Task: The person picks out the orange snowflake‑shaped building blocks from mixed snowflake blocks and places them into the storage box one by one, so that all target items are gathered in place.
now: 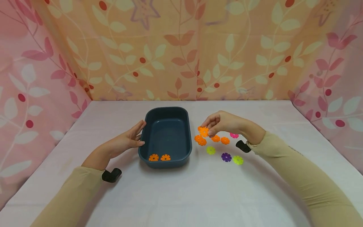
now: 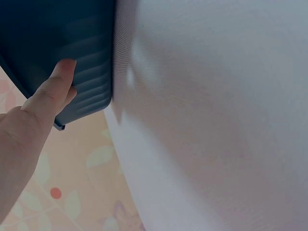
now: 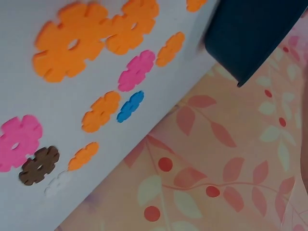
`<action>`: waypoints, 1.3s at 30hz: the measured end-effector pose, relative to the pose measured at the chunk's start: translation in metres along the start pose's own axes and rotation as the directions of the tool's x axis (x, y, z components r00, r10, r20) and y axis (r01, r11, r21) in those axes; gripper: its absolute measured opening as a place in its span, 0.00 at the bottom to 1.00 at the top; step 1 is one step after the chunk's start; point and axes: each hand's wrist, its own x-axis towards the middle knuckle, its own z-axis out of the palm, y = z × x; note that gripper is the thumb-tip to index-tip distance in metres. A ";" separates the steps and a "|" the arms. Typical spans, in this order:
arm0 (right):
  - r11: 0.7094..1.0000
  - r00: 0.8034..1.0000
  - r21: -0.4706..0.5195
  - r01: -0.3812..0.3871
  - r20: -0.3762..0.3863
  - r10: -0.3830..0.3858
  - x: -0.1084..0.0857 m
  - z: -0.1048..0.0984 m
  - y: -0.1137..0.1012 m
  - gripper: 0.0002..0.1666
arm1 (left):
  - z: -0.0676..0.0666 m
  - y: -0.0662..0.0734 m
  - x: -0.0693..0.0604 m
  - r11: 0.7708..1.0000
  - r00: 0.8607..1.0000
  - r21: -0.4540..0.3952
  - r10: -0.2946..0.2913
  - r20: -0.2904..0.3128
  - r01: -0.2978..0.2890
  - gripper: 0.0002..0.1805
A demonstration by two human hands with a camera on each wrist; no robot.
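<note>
A dark blue bin (image 1: pixel 168 135) holds two orange flower-shaped pieces (image 1: pixel 153 157) near its front end. My left hand (image 1: pixel 122 143) rests against the bin's left side, fingers extended; the left wrist view has that hand (image 2: pixel 36 113) touching the bin's ribbed outer wall (image 2: pixel 91 72). To the right of the bin, thumb and fingers of my right hand (image 1: pixel 227 122) pinch an orange flower piece (image 1: pixel 204 131) above other orange pieces (image 1: pixel 202 142). The held piece does not show clearly in the right wrist view.
Right of the bin lie yellow-green (image 1: pixel 238 160), purple (image 1: pixel 226 157) and pink (image 1: pixel 234 135) pieces. Blue (image 3: pixel 130 106), brown (image 3: pixel 39 165) and white (image 3: pixel 57 183) ones show in the right wrist view. Patterned cloth (image 1: pixel 181 63) stands behind the table (image 1: pixel 181 195).
</note>
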 end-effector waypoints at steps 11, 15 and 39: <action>0.992 0.991 -0.037 0.122 0.068 -0.119 0.025 0.013 -0.007 0.19 | 0.001 0.000 0.000 1.000 1.000 0.000 0.004 -0.003 -0.004 0.50; 0.985 0.980 -0.040 0.170 0.112 -0.165 0.038 0.020 -0.009 0.19 | 0.000 0.000 0.000 1.000 1.000 0.000 -0.002 -0.010 0.002 0.50; 0.965 0.837 -0.256 0.062 0.540 0.089 0.122 0.035 -0.030 0.14 | 0.001 0.000 0.000 1.000 1.000 -0.003 -0.006 -0.014 0.006 0.50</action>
